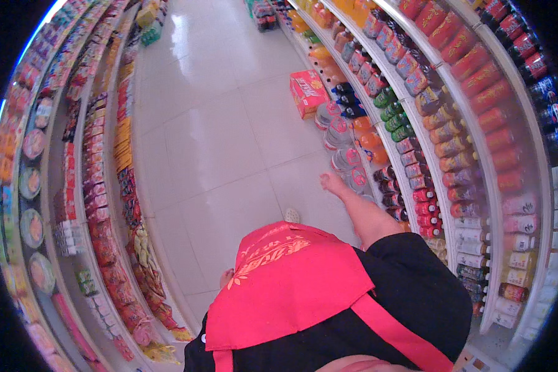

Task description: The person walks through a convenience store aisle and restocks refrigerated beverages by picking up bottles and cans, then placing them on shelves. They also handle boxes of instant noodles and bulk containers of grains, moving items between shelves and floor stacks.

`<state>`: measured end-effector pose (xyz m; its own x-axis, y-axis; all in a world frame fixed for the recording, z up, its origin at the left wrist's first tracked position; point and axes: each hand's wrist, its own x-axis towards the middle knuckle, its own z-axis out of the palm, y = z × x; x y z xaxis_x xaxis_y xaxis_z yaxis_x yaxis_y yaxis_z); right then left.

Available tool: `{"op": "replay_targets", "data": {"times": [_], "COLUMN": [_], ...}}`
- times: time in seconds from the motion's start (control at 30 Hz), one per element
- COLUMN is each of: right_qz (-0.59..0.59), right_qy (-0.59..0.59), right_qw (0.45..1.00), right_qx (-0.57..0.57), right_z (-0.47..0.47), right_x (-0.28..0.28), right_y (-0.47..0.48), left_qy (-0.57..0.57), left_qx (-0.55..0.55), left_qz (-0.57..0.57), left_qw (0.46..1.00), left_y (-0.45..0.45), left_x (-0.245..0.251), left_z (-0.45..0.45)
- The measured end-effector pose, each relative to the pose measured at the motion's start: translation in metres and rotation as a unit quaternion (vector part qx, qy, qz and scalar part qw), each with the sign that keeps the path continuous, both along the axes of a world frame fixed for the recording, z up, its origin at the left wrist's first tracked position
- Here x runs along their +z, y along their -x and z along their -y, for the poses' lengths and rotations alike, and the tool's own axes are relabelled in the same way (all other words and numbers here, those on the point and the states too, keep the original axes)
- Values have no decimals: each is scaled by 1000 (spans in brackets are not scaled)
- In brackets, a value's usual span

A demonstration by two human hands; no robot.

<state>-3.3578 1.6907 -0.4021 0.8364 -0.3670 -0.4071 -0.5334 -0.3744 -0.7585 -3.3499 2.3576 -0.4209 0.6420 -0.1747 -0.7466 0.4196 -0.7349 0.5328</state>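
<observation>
My right hand hangs at my right side over the tiled floor, beside large clear plastic bottles with pink caps or labels. It holds nothing that I can see; how its fingers are set is hard to tell. Only a small part of my left hand shows, at the left edge of my red apron; the apron hides the rest. The apron bears yellow writing and a leaf pattern. The tip of a light shoe shows beyond its edge.
Shelves of drink bottles line the right side, with a red carton on the floor before them. Packaged snacks and tubs fill shelves on the left. Bottle packs and a green-and-yellow stack stand farther down the aisle.
</observation>
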Motion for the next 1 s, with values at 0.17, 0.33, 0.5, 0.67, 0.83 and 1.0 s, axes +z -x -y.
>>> {"op": "replay_targets", "data": {"times": [0.17,0.33,0.5,0.67,0.83,1.0], "right_qz": [-46,-94,-94,34,106,227], "right_qy": [-226,-295,-257,-254,-264,-296], "right_qw": [956,931,910,838,795,735], "right_qx": [-180,-195,-312,-482,-535,-566], "right_z": [-7,1,76,155,240,364], "right_x": [71,98,107,138,161,178], "right_y": [-99,-168,-220,-267,-320,-379], "left_qy": [97,78,98,118,98,112], "left_qx": [32,-12,34,129,174,193], "left_qz": [19,-20,-97,-156,-110,-125], "left_qw": [995,997,990,972,974,967], "left_y": [-73,-176,-317,-472,-580,-622], "left_x": [-17,-36,-45,13,75,75], "left_z": [62,102,145,219,305,360]}}
